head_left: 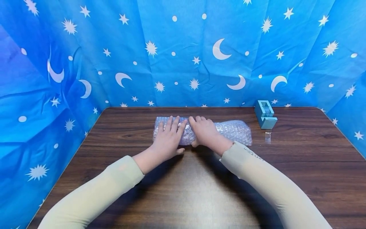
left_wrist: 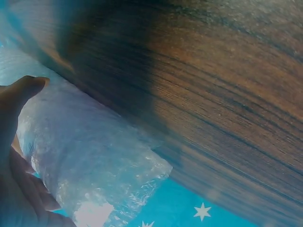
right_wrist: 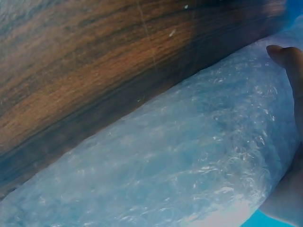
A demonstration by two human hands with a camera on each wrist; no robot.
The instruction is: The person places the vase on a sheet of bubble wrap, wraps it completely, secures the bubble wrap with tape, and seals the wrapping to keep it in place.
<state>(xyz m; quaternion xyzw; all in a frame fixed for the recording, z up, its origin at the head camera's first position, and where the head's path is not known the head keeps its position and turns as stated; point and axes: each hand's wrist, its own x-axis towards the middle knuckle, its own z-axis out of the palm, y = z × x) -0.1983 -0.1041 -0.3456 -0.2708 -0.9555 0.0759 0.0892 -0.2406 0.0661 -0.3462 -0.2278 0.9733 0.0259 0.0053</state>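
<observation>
A roll of clear bubble wrap (head_left: 231, 129) lies crosswise on the dark wooden table (head_left: 183, 190), toward its far edge. My left hand (head_left: 169, 135) rests on the roll's left part, its fingers straight and spread over the top. In the left wrist view the thumb (left_wrist: 21, 92) stands off the bubble wrap roll (left_wrist: 94, 156). My right hand (head_left: 204, 132) sits just beside it, cupped over the middle with fingers curled across the top. The right wrist view shows that thumb (right_wrist: 289, 61) against the bubble wrap roll (right_wrist: 180, 161). What is inside the wrap is hidden.
A light blue tape dispenser (head_left: 265, 114) stands at the back right, with a small clear strip of tape (head_left: 267, 137) on the wood in front of it. Blue cloth with moons and stars (head_left: 183, 57) walls the table at the back and both sides.
</observation>
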